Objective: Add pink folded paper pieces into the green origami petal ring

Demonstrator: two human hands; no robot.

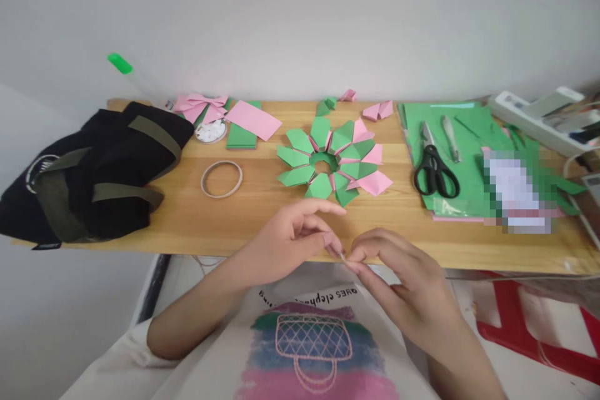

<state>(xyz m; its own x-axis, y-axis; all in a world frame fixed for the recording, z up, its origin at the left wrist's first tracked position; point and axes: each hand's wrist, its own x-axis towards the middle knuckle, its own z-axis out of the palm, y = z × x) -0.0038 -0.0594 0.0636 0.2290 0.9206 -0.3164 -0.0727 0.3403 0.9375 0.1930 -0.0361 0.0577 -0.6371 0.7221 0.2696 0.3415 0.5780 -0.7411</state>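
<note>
Just over the table's front edge, my two hands meet at the fingertips. My right hand (pixel 403 275) pinches a small pale strip (pixel 344 256) between thumb and forefinger; its material is too small to tell. The curled fingers of my left hand (pixel 300 234) touch or nearly touch the strip's other end, thumb pressed to them and forefinger stretched out above. What they hold, if anything, is hidden. Beyond the hands lies a ring of folded green and pink paper petals (pixel 320 185), with pink tips on its right side. A roll of tape (pixel 203 182) lies flat to the left.
A black bag (pixel 94 181) covers the table's left end. Pink paper (pixel 254 119) and a dish of white bits (pixel 210 131) sit at the back. Black-handled scissors (pixel 430 169) and a cutter (pixel 450 137) rest on green paper (pixel 473 178) at right, near a power strip (pixel 529 115).
</note>
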